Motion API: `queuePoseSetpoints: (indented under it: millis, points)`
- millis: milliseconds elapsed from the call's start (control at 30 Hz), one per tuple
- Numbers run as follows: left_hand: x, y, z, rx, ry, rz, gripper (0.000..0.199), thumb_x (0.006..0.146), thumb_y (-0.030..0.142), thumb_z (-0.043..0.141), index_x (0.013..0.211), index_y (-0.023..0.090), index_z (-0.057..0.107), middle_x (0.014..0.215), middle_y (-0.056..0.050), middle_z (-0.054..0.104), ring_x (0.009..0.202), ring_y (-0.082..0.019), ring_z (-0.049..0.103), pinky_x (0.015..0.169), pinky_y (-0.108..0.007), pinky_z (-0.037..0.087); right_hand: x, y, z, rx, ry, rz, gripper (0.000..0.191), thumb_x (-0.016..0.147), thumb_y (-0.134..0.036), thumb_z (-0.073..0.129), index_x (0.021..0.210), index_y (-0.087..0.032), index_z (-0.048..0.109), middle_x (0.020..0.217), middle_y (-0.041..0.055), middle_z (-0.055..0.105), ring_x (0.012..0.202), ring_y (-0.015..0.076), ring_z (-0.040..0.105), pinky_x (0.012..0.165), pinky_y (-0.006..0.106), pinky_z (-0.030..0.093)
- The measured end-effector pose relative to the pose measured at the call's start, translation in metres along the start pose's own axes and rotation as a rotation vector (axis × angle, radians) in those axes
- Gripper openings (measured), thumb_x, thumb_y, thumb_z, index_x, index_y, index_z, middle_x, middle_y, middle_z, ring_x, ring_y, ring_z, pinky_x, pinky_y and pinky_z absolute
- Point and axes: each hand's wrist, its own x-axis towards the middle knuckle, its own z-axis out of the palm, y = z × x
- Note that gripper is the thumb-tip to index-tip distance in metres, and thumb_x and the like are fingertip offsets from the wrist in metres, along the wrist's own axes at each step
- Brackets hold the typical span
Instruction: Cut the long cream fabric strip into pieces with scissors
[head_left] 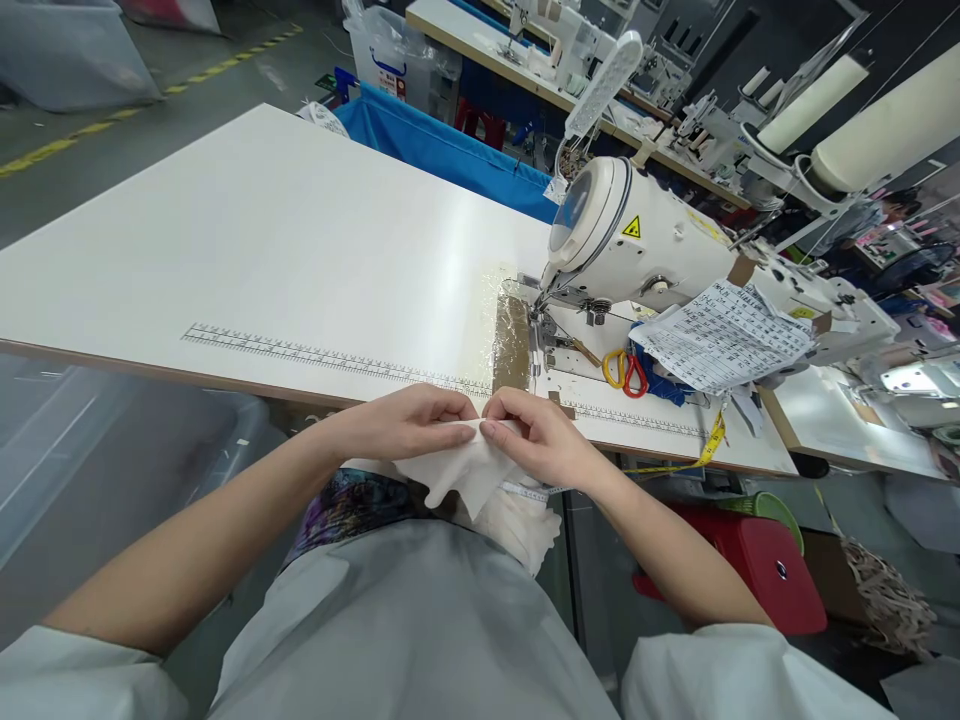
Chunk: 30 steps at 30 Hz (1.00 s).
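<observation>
Both hands pinch a small piece of white fabric (465, 470) just in front of the near edge of the white table (300, 250), above my lap. My left hand (409, 418) grips the fabric's top edge on the left, and my right hand (536, 435) grips it on the right, fingertips almost touching. More white fabric (521, 525) with a measuring tape strip hangs below it. The white sewing machine (637, 240) stands to the right, its needle area (536, 310) beyond my right hand.
Scissors with red and yellow handles (626, 370), a printed paper sheet (720, 335) and a yellow tape measure (709, 445) lie by the machine. A blue fabric bin (450, 150) stands behind the table. A red stool (757, 570) is at lower right. Clear plastic bins (67, 440) sit under the table at left.
</observation>
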Motion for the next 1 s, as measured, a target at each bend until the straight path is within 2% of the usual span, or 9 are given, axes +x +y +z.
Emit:
queuePoseSetpoints:
  millis: [167,333,433,567,800,933,1000]
  points:
    - [0.002,-0.003,0.002,-0.007,0.035,-0.029,0.034,0.087,0.049,0.056,0.084,0.015,0.062,0.065,0.003,0.045,0.059,-0.011,0.039,0.052,-0.021,0.03,0.0,-0.003,0.004,-0.021,0.036,0.047,0.019,0.091,-0.032,0.052,0.078,-0.018,0.053,0.071,-0.0029,0.051,0.066,0.0114,0.044,0.059,0.024,0.031]
    - [0.003,-0.006,0.001,-0.049,0.017,-0.037,0.037,0.087,0.05,0.055,0.087,0.015,0.063,0.071,0.0,0.053,0.064,-0.012,0.046,0.055,-0.021,0.035,0.0,-0.004,0.007,-0.088,0.052,0.045,0.019,0.09,-0.03,0.051,0.074,-0.019,0.05,0.069,-0.0036,0.048,0.065,0.0113,0.043,0.059,0.024,0.03]
    - [0.004,-0.007,0.002,-0.079,-0.001,-0.027,0.037,0.088,0.051,0.055,0.083,0.014,0.062,0.07,0.0,0.052,0.064,-0.012,0.045,0.054,-0.02,0.035,-0.001,-0.006,0.009,-0.138,0.053,0.041,0.018,0.089,-0.027,0.05,0.073,-0.019,0.047,0.067,-0.0041,0.045,0.063,0.0112,0.042,0.057,0.025,0.028]
    - [0.005,-0.006,0.003,-0.087,-0.011,-0.013,0.038,0.088,0.052,0.054,0.078,0.015,0.059,0.066,0.001,0.047,0.059,-0.011,0.04,0.051,-0.02,0.031,-0.004,-0.009,0.006,-0.187,0.011,0.045,0.016,0.089,-0.024,0.05,0.074,-0.02,0.044,0.068,-0.0045,0.043,0.063,0.0113,0.04,0.057,0.025,0.026]
    - [0.007,-0.008,0.004,-0.063,-0.023,-0.029,0.037,0.087,0.051,0.055,0.077,0.015,0.058,0.067,0.001,0.047,0.059,-0.011,0.04,0.051,-0.021,0.031,-0.003,-0.005,-0.002,-0.122,-0.062,0.081,0.017,0.089,-0.027,0.053,0.074,-0.02,0.048,0.071,-0.0033,0.048,0.067,0.012,0.043,0.057,0.024,0.03]
    - [0.006,-0.007,0.003,-0.094,-0.02,-0.026,0.035,0.088,0.048,0.056,0.076,0.015,0.058,0.065,0.003,0.044,0.058,-0.01,0.038,0.053,-0.022,0.03,-0.002,-0.003,-0.004,-0.114,-0.03,0.008,0.015,0.092,-0.035,0.056,0.09,-0.02,0.055,0.089,0.0014,0.058,0.087,0.016,0.05,0.066,0.025,0.036]
    - [0.004,-0.005,0.003,-0.094,-0.025,-0.025,0.033,0.088,0.047,0.056,0.079,0.015,0.06,0.066,0.002,0.045,0.06,-0.011,0.039,0.054,-0.022,0.031,-0.001,-0.001,-0.003,-0.137,-0.041,-0.046,0.019,0.094,-0.037,0.054,0.087,-0.02,0.055,0.086,0.0014,0.057,0.086,0.0162,0.049,0.069,0.026,0.036]
